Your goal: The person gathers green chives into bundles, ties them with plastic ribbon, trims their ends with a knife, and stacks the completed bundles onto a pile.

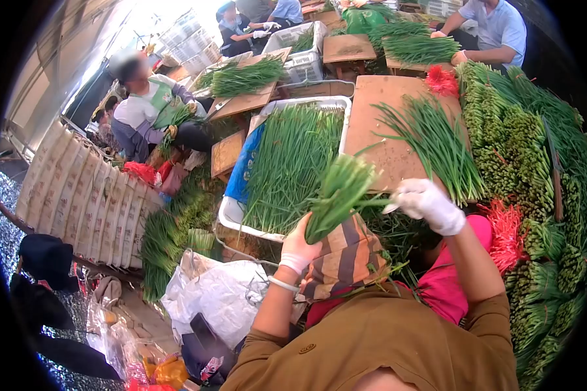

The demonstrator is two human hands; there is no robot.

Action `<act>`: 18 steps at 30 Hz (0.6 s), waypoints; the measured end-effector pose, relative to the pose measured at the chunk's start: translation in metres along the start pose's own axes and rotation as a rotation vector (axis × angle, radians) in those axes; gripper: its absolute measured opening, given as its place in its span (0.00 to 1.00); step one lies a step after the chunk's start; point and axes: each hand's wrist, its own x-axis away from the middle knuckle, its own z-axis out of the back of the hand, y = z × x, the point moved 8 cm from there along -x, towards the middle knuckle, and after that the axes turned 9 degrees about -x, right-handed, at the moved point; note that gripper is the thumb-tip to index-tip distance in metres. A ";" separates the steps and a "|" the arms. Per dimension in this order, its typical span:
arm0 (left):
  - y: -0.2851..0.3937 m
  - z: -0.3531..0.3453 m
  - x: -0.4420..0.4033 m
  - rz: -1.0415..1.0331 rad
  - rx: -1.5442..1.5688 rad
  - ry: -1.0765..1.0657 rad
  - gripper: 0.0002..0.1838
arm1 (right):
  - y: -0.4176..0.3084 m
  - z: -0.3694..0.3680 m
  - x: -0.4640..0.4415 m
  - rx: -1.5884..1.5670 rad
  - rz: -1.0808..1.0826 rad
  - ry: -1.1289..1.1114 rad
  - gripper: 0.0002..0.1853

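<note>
My left hand (298,246), in a light glove, is wrapped round a bunch of green stalks (339,195), whose pale cut ends point up and right. Close to those ends is my gloved right hand (427,203), its fingers pinched at a few loose stalks; what exactly it grips is blurred. Beyond the bunch a white crate (347,124) holds many long green stalks (293,163). More stalks (437,140) lie spread on a wooden board (368,117) in front of my right hand.
Stacked green bundles (509,130) line the right side. Red ties (505,234) hang beside my right arm, and others (442,81) lie on the board's far corner. A white sack (218,300) sits at lower left. Other people work at the back and at left.
</note>
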 end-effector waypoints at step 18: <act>0.044 -0.013 0.025 0.140 1.208 -0.419 0.23 | 0.058 0.018 -0.016 0.885 0.525 0.246 0.24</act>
